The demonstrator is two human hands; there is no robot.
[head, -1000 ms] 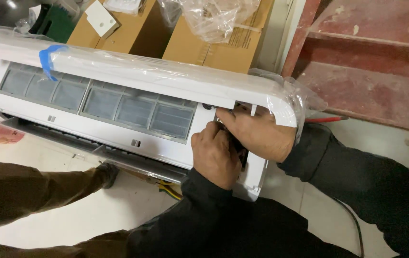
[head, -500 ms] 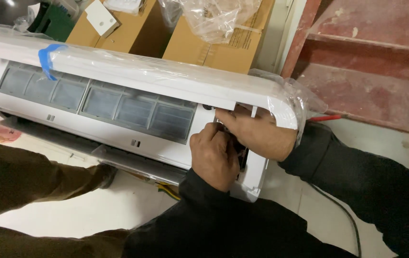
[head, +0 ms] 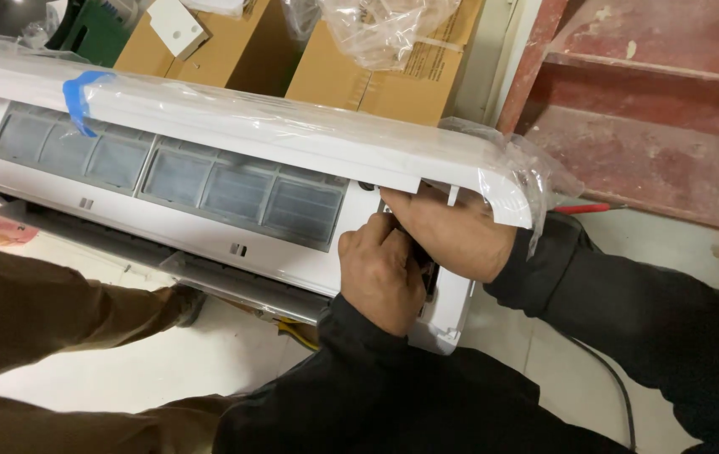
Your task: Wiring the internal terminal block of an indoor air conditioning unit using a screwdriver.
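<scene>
White plastic air conditioner unit (head: 208, 181) lying across the floor, front cover (head: 250, 126) lifted and wrapped in clear film, blue tape (head: 82, 97) near one end. Both hands jammed into the right-end compartment under that cover: left hand (head: 383, 273) curled tight, knuckles up; right hand (head: 452, 235) bent over just beside it, touching. Can't tell what either grips. Cardboard boxes (head: 376, 76) behind.

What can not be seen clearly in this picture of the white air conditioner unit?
Head view:
- Dark part on the white plastic air conditioner unit: covered by the left hand and right hand.
- Fingertips: hidden under the raised white front cover.
- Whether either hand grips anything: cannot tell.
- Unit's left end: cut by the edge.
</scene>
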